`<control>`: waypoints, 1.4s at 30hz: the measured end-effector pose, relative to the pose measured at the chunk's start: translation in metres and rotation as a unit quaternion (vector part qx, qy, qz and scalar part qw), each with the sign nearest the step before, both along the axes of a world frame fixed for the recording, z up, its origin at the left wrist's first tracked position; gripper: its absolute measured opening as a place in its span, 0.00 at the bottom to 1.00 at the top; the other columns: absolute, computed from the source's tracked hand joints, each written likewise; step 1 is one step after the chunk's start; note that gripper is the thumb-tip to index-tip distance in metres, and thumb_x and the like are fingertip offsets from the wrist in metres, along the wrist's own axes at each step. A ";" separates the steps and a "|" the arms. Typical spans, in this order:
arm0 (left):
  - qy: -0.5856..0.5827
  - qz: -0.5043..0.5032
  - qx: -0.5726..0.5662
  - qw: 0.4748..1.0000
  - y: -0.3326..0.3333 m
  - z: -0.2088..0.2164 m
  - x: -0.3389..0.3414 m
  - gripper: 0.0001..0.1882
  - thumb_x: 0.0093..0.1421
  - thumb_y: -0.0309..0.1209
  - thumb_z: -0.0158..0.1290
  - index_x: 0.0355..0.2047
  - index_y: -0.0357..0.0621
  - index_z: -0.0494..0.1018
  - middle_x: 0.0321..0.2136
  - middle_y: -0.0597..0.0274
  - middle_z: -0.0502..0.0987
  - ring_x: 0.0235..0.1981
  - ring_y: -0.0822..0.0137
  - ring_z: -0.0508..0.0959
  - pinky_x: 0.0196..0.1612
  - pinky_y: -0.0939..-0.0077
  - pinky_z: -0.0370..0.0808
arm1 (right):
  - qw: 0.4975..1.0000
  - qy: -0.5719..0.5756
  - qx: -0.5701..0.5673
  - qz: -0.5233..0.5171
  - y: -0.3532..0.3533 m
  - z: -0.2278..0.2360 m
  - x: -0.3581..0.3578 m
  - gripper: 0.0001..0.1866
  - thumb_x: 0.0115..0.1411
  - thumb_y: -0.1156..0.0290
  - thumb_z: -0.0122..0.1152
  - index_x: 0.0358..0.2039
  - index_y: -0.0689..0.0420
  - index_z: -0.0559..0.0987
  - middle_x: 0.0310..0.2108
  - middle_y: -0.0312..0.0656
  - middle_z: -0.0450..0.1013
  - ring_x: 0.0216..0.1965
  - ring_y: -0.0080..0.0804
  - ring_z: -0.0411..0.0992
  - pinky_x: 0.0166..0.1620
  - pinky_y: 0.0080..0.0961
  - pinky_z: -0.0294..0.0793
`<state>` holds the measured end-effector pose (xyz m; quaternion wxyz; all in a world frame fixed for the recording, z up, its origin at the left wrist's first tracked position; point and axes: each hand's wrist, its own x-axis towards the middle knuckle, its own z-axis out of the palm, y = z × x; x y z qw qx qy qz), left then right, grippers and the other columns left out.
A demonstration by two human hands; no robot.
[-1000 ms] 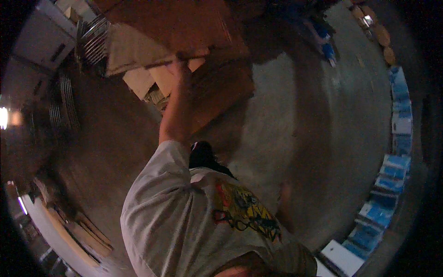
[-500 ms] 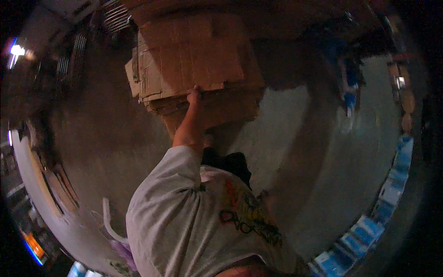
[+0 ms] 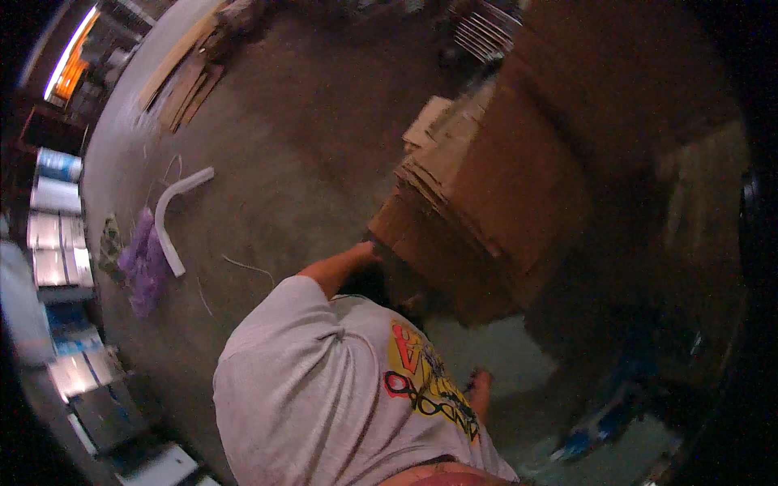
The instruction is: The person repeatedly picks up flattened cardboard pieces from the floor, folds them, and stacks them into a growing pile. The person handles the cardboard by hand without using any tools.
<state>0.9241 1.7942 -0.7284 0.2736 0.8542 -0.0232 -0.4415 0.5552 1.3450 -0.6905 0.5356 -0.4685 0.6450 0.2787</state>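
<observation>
A stack of flattened brown cardboard [image 3: 519, 186] fills the upper right, its layered edges facing me. My left hand [image 3: 370, 252] is at the low left corner of the stack. Its fingers are dark and blurred, so I cannot see whether they grip the cardboard. Low beside my body hangs my right hand [image 3: 480, 381], apart from the stack. That hand is small and blurred, and I cannot make out how its fingers are held.
A white bent tube [image 3: 166, 223] and a purple plastic bag [image 3: 144, 263] lie on the floor at the left. Boxes in white and blue [image 3: 57, 251] line the left rim. Flat boards [image 3: 190, 93] rest at the far left, and a wire rack [image 3: 486, 34] stands behind the cardboard.
My view has swung left, so the cardboard now appears farther right. My left hand has gone from the stack's top edge to its low left corner. My right hand has come into clearer view.
</observation>
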 end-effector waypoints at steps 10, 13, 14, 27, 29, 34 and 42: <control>0.035 0.451 0.089 0.887 0.272 0.012 -0.130 0.23 0.49 0.43 0.60 0.40 0.38 0.75 0.35 0.48 0.78 0.33 0.55 0.79 0.36 0.62 0.75 | 0.814 -0.171 0.013 0.555 0.141 -0.032 0.283 0.26 0.62 0.51 0.45 0.42 0.61 0.78 0.47 0.56 0.71 0.49 0.52 0.69 0.48 0.45 0.68; 0.007 0.470 0.051 0.881 0.331 0.002 -0.147 0.24 0.49 0.42 0.60 0.42 0.37 0.75 0.36 0.48 0.78 0.33 0.54 0.80 0.36 0.63 0.75 | 0.734 -0.118 -0.099 0.662 0.222 -0.031 0.364 0.26 0.62 0.50 0.45 0.42 0.62 0.77 0.47 0.56 0.71 0.50 0.52 0.68 0.49 0.40 0.69; -0.009 0.470 0.052 0.881 0.350 0.002 -0.144 0.24 0.50 0.41 0.60 0.42 0.36 0.74 0.36 0.48 0.79 0.32 0.54 0.80 0.35 0.63 0.75 | 0.536 -0.154 -0.153 0.816 0.240 -0.033 0.388 0.27 0.59 0.49 0.51 0.41 0.64 0.77 0.45 0.56 0.72 0.49 0.50 0.70 0.49 0.40 0.69; -0.098 0.647 -0.048 0.755 0.664 -0.011 0.022 0.25 0.52 0.41 0.59 0.45 0.38 0.70 0.38 0.48 0.76 0.40 0.55 0.77 0.43 0.62 0.72 | 0.473 -0.049 -0.123 0.871 0.472 -0.096 0.572 0.24 0.58 0.50 0.50 0.49 0.52 0.74 0.45 0.56 0.72 0.44 0.51 0.73 0.46 0.41 0.73; -0.166 0.653 -0.018 0.738 0.715 -0.011 0.057 0.25 0.52 0.41 0.59 0.45 0.38 0.70 0.38 0.49 0.76 0.37 0.56 0.77 0.42 0.63 0.72 | 0.515 -0.086 -0.095 0.847 0.518 -0.093 0.622 0.24 0.59 0.49 0.48 0.51 0.49 0.74 0.45 0.55 0.73 0.43 0.53 0.73 0.45 0.41 0.73; -0.173 0.637 0.114 0.743 0.809 0.015 0.123 0.22 0.51 0.41 0.58 0.41 0.38 0.74 0.35 0.49 0.78 0.37 0.56 0.78 0.42 0.65 0.73 | 0.521 -0.154 -0.095 0.835 0.673 -0.063 0.809 0.25 0.56 0.52 0.54 0.50 0.54 0.73 0.42 0.55 0.74 0.40 0.52 0.74 0.43 0.41 0.73; 0.142 0.762 -0.004 0.632 0.843 0.060 0.188 0.22 0.50 0.43 0.61 0.40 0.40 0.75 0.30 0.47 0.78 0.33 0.53 0.78 0.37 0.64 0.74 | 0.485 -0.350 -0.097 0.795 1.057 -0.001 1.132 0.26 0.54 0.56 0.62 0.45 0.62 0.73 0.34 0.46 0.74 0.30 0.32 0.72 0.25 0.32 0.68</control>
